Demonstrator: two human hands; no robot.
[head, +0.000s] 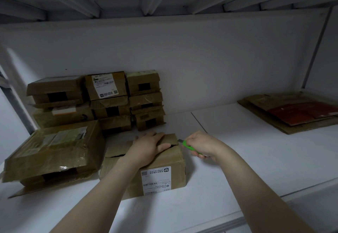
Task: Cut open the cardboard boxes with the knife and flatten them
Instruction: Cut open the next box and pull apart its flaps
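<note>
- The white desk [237, 159] had open room right of the cardboard box [164, 178], up to the flattened cardboard [292, 115].
- The left hand [148, 146] pressed the box's top flaps, fingers straight and together.
- The right hand [201, 144] gripped the green knife [189, 147], blade at the box's far right corner.
- Stacked boxes [109, 101] stood behind-left, contents unseen.

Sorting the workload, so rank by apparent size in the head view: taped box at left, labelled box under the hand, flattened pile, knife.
1. taped box
2. labelled box and flattened pile: alike; pile is farther, cropped
3. knife
</note>
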